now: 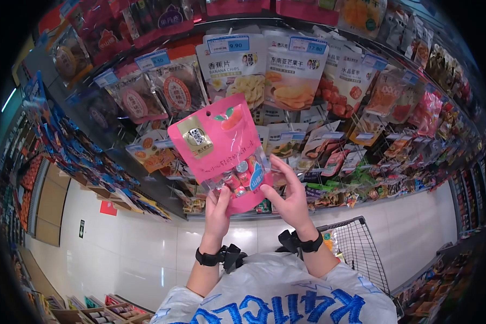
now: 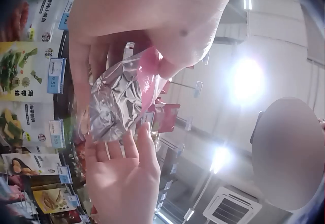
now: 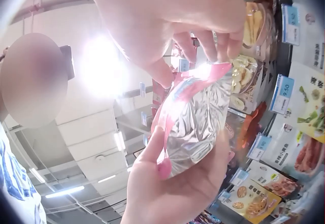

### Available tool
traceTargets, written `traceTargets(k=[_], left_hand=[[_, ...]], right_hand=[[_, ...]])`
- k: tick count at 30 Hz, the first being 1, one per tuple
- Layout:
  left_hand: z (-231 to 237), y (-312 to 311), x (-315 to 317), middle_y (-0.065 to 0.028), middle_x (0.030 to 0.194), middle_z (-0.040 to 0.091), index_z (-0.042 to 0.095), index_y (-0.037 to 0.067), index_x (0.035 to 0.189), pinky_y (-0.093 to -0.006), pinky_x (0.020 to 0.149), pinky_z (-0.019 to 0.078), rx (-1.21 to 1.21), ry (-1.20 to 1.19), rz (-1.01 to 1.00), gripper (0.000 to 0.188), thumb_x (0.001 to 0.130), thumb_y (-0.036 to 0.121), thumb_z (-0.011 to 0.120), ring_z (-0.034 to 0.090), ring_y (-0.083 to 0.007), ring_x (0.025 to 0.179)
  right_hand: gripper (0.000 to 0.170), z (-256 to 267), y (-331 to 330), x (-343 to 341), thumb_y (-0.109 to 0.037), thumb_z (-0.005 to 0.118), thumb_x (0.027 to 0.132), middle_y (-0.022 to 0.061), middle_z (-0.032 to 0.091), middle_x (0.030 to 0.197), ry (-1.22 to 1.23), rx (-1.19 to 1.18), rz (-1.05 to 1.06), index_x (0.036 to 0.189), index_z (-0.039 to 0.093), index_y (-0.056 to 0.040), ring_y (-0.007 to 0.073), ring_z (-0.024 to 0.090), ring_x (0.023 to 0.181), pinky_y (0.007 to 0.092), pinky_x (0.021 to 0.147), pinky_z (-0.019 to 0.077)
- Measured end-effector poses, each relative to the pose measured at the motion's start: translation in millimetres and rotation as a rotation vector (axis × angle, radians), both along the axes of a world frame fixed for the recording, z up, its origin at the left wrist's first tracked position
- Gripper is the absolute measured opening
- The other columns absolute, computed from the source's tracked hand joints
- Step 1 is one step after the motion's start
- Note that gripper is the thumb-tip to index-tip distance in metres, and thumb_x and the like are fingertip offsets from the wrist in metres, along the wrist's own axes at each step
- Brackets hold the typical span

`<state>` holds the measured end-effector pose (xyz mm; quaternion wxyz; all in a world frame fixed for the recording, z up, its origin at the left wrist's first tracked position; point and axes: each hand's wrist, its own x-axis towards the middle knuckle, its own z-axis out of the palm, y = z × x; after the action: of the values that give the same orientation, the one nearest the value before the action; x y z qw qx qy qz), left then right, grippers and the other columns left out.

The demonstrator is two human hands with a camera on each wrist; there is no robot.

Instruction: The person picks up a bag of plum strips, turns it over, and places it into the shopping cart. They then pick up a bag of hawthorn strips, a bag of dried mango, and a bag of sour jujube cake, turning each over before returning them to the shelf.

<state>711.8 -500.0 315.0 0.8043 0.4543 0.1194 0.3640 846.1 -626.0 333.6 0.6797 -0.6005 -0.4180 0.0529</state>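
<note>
Clearly, the left hand and right hand both pinch the pink pouch by its lower side edges, equally near; its long axis runs up and away from them, top leaning left, before hanging snack packets. Its front is glossy, its back crinkled silver.

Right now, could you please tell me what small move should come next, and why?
Perhaps ease the pink pouch toward the cart: the left hand and right hand hold it by its lower half, and the cart stands close on the right.
</note>
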Motion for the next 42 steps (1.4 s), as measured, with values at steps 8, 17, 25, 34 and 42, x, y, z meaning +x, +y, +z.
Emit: traceTargets(k=[8,17,25,34,42], left_hand=[[13,-4,6,-0.0052,0.114,0.064,0.051,0.002,0.128,-0.0266,0.089,0.0471,0.079,0.089,-0.019,0.034,0.099,0.017,0.059,0.059,-0.0094,0.101],[-6,13,2,-0.0066,0.12,0.062,0.052,0.001,0.127,-0.0266,0.09,0.0461,0.316,0.185,-0.033,0.035,0.095,0.01,0.063,0.059,-0.01,0.103],[-4,11,3,-0.0105,0.121,0.061,0.062,0.002,0.117,-0.0332,0.097,0.0451,0.648,0.157,0.313,0.036,0.083,-0.001,0.071,0.058,-0.0196,0.112],[4,9,-9,-0.0125,0.127,0.06,0.069,0.006,0.102,-0.0419,0.107,0.0398,0.75,0.105,0.294,0.031,0.074,0.008,0.08,0.047,-0.0331,0.132],[1,16,-13,-0.0124,0.12,0.064,0.07,0.005,0.102,-0.0407,0.103,0.042,0.817,0.133,0.331,0.035,0.07,0.008,0.082,0.055,-0.0295,0.122]], right_hand=[[0.052,-3,-1,3,-0.002,0.066,0.091,0.012,0.065,0.117,0.496,0.092,0.346,0.137,0.043,0.0053,0.0113,0.063,0.103,0.0257,0.088,0.0509],[0.049,-5,-3,3,-0.004,0.065,0.092,0.0117,0.065,0.117,0.45,0.081,0.267,0.136,0.044,0.0041,0.0121,0.061,0.106,0.027,0.091,0.0498],[0.032,-13,-10,14,-0.006,0.068,0.089,0.0109,0.066,0.12,0.163,0.003,0.199,0.119,0.061,-0.0007,0.0192,0.06,0.114,0.0318,0.099,0.0459],[0.032,-12,-16,18,-0.015,0.079,0.076,0.0126,0.067,0.121,-0.196,0.031,0.141,0.103,0.066,-0.0039,0.0318,0.054,0.127,0.0438,0.107,0.0404],[0.031,-11,-17,13,-0.01,0.08,0.075,0.0129,0.066,0.121,-0.071,0.06,0.167,0.101,0.065,-0.0036,0.0298,0.058,0.121,0.0393,0.1,0.0454]])
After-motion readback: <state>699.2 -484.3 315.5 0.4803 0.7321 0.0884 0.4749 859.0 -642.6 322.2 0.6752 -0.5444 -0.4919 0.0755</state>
